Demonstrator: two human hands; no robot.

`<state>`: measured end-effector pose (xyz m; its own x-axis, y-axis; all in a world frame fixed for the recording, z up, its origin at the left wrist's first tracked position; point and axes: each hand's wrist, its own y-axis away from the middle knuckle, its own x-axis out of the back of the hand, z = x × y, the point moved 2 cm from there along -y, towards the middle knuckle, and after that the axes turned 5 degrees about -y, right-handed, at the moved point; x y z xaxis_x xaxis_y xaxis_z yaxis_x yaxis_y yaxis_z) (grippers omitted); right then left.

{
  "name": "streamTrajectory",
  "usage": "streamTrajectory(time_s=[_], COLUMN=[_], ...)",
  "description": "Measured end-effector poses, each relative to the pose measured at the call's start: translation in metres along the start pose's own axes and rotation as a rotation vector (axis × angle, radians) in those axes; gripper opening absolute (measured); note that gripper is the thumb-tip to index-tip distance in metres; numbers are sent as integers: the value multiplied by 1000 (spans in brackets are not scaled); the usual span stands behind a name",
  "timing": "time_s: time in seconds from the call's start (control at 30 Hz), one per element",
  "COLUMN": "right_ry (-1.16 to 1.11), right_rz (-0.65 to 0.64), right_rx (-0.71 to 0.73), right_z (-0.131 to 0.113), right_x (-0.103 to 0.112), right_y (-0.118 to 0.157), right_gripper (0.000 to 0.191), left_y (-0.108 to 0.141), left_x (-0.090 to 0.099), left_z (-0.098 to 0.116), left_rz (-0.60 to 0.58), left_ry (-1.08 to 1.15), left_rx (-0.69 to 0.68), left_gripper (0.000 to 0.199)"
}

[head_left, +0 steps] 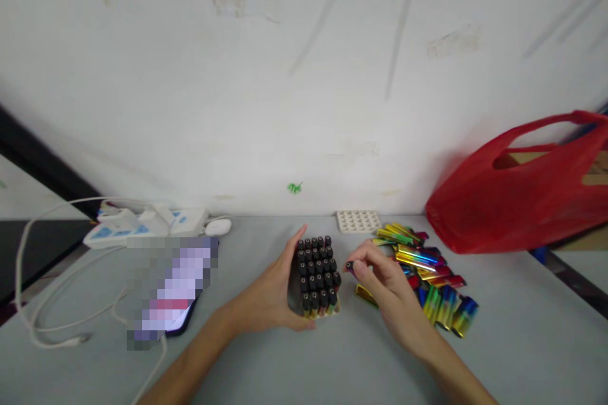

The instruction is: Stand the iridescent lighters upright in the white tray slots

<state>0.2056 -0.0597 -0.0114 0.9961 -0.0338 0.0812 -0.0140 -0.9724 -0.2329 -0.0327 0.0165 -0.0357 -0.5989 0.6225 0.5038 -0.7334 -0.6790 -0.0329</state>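
Rows of small black-topped tubes [318, 267] stand upright and close together in a pale tray [333, 310], which shows only at the near edge. My left hand [270, 296] curves around the left side of this block, fingers at the far corner and thumb at the near one. Just to the right of the block, my right hand [388, 285] pinches a single black-topped tube [350, 267] between thumb and fingers. Its lower part is hidden by the hand. Shiny multicoloured metallic tubes [420, 258] lie loosely piled beside and behind my right hand.
A white tray with rows of holes [358, 221] lies by the wall. A red bag [513, 196] stands at the right. At the left are a white power strip [185, 223] with plugs and cables, a white earbud case [218, 226] and a blurred-out phone [178, 288].
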Motion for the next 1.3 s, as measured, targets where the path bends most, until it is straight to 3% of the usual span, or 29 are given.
streamTrajectory(time_s=[0.27,0.67,1.03,1.3], right_ry=[26,154,139,399], right_rz=[-252,-335,-231,-23], right_rx=[-123,-131,-57,-34], right_z=[-12,-11,-10,4], right_x=[17,24,11,20], right_y=[-4,-3,-3,-9], right_gripper=[27,23,23,18], left_y=[1,0,0,0], left_x=[0,0,0,1], left_z=[-2,-2,1,5], left_rz=[5,-4,-4,2], left_ry=[-12,-11,24,31], left_rx=[-9,13,7,6], left_gripper=[165,164,163,160])
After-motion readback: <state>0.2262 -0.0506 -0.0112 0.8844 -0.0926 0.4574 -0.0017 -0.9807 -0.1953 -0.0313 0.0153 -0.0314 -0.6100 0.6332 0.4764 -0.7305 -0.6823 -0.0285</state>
